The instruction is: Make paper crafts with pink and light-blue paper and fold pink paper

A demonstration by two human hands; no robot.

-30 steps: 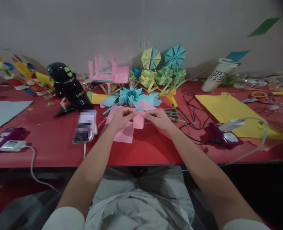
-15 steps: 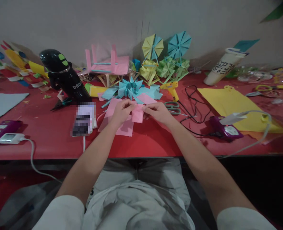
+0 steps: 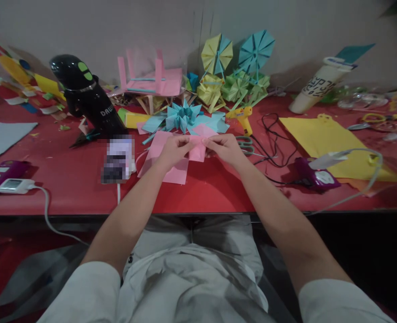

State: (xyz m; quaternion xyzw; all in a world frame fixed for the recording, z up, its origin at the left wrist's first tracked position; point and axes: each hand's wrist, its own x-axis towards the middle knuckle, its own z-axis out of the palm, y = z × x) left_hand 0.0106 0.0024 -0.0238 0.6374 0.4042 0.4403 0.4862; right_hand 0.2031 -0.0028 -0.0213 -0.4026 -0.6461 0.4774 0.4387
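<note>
A small piece of pink paper (image 3: 197,151) is held up between my two hands, creased across its face. My left hand (image 3: 175,150) pinches its left upper edge between thumb and fingers. On the opposite edge, my right hand (image 3: 224,147) grips the same piece, thumb in front and fingers partly hidden behind. Below my left hand lies a larger pink sheet (image 3: 176,174), flat on the red table (image 3: 215,197). A blue folded paper flower (image 3: 182,117) sits just beyond my hands. Green-handled scissors (image 3: 246,145) lie close to my right hand, partly covered by it.
Behind stand a pink paper table (image 3: 171,80) and folded paper wheels (image 3: 256,49). A yellow glue gun (image 3: 242,117) with a black cord lies right of centre. A black bottle (image 3: 90,101) and a phone (image 3: 118,159) are left; yellow paper (image 3: 319,134) and a purple power strip (image 3: 319,175) are right.
My fingers have drawn closer together along the top of the small pink paper, and less of it shows. The whole view has shifted slightly, so the table sits higher.
</note>
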